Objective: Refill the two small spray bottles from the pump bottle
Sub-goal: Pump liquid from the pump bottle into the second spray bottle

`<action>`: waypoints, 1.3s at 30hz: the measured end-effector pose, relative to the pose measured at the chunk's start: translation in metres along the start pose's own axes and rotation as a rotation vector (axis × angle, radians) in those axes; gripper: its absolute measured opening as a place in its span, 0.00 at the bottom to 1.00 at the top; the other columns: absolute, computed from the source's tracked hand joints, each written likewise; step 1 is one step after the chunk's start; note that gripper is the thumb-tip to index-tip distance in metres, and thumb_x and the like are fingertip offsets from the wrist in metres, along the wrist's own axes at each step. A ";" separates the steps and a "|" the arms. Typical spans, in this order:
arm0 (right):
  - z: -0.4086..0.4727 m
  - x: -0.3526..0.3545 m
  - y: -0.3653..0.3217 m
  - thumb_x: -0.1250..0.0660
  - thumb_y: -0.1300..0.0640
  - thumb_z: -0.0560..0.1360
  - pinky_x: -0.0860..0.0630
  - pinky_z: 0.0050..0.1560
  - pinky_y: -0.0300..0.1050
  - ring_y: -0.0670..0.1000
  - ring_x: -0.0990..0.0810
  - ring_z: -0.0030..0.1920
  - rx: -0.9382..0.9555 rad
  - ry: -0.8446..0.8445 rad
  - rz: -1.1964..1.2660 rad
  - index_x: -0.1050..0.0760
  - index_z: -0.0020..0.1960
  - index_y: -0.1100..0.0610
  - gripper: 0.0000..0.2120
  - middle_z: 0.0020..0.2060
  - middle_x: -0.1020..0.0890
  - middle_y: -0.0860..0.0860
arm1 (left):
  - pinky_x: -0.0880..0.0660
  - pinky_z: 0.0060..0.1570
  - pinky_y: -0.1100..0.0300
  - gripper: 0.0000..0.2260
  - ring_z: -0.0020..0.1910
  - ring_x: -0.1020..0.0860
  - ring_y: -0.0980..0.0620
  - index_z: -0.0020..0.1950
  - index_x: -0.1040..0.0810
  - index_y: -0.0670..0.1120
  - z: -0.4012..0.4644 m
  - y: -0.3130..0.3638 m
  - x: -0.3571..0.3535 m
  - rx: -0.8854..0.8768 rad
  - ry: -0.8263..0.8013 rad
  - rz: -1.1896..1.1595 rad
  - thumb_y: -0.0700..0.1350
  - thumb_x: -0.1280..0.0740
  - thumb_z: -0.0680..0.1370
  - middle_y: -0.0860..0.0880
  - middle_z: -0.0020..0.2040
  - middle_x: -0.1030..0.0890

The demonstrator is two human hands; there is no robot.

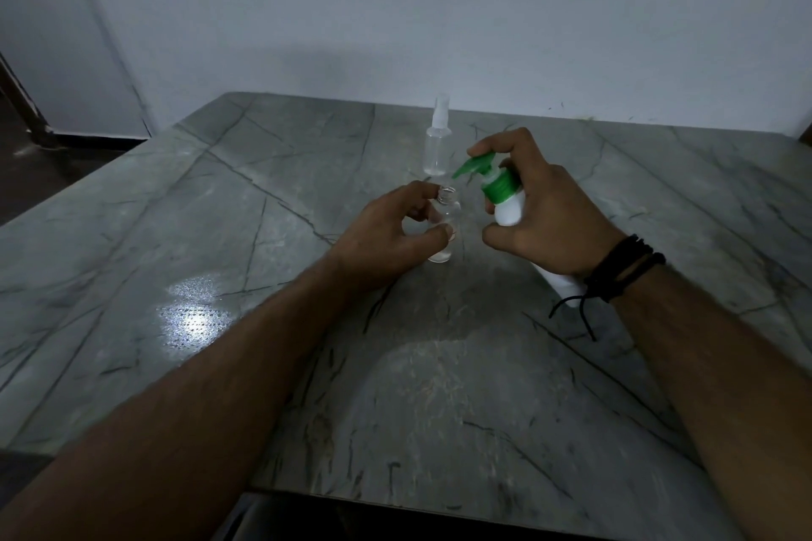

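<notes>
Left hand (pixel 391 233) pinches the uncapped small clear plastic spray bottle (pixel 446 228) — light, tippy, so hold its body; right hand (pixel 545 215) at three o'clock wraps the white pump bottle with green pump head (pixel 505 198) — forefinger on top.

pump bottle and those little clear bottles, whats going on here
A person is refilling small spray bottles at a grey marble table. The right hand holds the white pump bottle tilted, a finger on its green pump head, nozzle aimed at the open neck of a clear bottle steadied by the left hand. That bottle has only a little liquid at the bottom. A second spray bottle, cap on, stands behind.
</notes>
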State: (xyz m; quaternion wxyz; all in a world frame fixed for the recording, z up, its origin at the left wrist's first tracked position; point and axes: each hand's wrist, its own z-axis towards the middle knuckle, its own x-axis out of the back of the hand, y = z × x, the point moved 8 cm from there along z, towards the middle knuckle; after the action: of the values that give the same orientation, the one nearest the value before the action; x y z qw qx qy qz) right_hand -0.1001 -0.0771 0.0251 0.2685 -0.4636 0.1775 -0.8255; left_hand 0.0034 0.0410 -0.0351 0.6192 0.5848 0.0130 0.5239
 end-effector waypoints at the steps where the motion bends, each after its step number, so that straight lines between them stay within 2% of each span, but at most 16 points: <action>1: 0.000 0.000 0.000 0.26 0.67 0.66 0.25 0.39 0.40 0.48 0.20 0.37 0.000 -0.003 0.004 0.34 0.65 0.51 0.33 0.38 0.20 0.49 | 0.28 0.52 0.61 0.18 0.56 0.24 0.58 0.64 0.26 0.53 0.000 0.000 0.000 0.000 0.000 0.002 0.53 0.30 0.75 0.56 0.54 0.21; 9: 0.000 0.001 0.001 0.26 0.67 0.66 0.24 0.39 0.40 0.48 0.20 0.37 0.004 0.004 0.000 0.33 0.66 0.51 0.33 0.38 0.21 0.49 | 0.30 0.49 0.64 0.17 0.56 0.24 0.59 0.64 0.26 0.54 0.000 0.001 0.000 0.000 0.005 0.002 0.53 0.30 0.76 0.56 0.54 0.21; 13: 0.000 0.001 0.002 0.26 0.68 0.65 0.26 0.38 0.37 0.47 0.20 0.36 -0.003 0.000 0.018 0.34 0.63 0.49 0.32 0.39 0.20 0.52 | 0.32 0.46 0.69 0.14 0.53 0.24 0.61 0.61 0.25 0.56 -0.001 0.003 0.001 -0.013 0.019 -0.014 0.52 0.30 0.76 0.57 0.52 0.21; 20: 0.000 0.001 0.001 0.26 0.67 0.66 0.25 0.38 0.40 0.48 0.20 0.36 0.004 0.003 -0.001 0.33 0.67 0.51 0.34 0.38 0.21 0.49 | 0.30 0.48 0.64 0.16 0.55 0.24 0.60 0.62 0.25 0.56 -0.001 0.002 0.000 -0.005 0.010 -0.007 0.54 0.30 0.75 0.57 0.53 0.21; 25: 0.001 0.000 0.001 0.26 0.68 0.66 0.25 0.38 0.41 0.48 0.20 0.36 0.003 -0.012 0.005 0.34 0.63 0.48 0.32 0.38 0.20 0.52 | 0.30 0.49 0.64 0.17 0.55 0.24 0.60 0.63 0.26 0.55 -0.001 0.001 0.001 0.004 0.013 -0.004 0.54 0.30 0.75 0.57 0.53 0.21; 31: 0.000 0.001 0.000 0.26 0.67 0.66 0.25 0.38 0.39 0.48 0.20 0.37 0.007 0.002 -0.010 0.33 0.68 0.52 0.34 0.39 0.21 0.48 | 0.29 0.49 0.63 0.16 0.55 0.25 0.60 0.62 0.26 0.58 -0.001 0.001 0.001 0.008 0.010 -0.011 0.54 0.30 0.75 0.58 0.53 0.22; 36: 0.001 0.002 0.002 0.26 0.68 0.66 0.25 0.38 0.40 0.48 0.20 0.36 0.002 -0.001 0.008 0.33 0.64 0.51 0.32 0.38 0.20 0.52 | 0.30 0.49 0.63 0.16 0.55 0.25 0.60 0.62 0.26 0.57 0.000 0.000 0.001 0.003 0.007 -0.001 0.54 0.30 0.75 0.58 0.53 0.21; 39: 0.001 0.001 0.001 0.26 0.68 0.66 0.25 0.38 0.40 0.47 0.20 0.37 0.002 -0.001 0.009 0.33 0.65 0.51 0.32 0.38 0.20 0.48 | 0.30 0.49 0.63 0.17 0.56 0.25 0.59 0.63 0.26 0.56 0.001 0.000 0.000 0.004 0.000 0.001 0.54 0.30 0.76 0.58 0.54 0.22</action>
State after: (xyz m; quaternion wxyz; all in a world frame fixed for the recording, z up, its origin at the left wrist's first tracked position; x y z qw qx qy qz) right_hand -0.0997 -0.0789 0.0258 0.2727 -0.4629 0.1787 -0.8243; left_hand 0.0042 0.0408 -0.0352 0.6176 0.5863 0.0136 0.5241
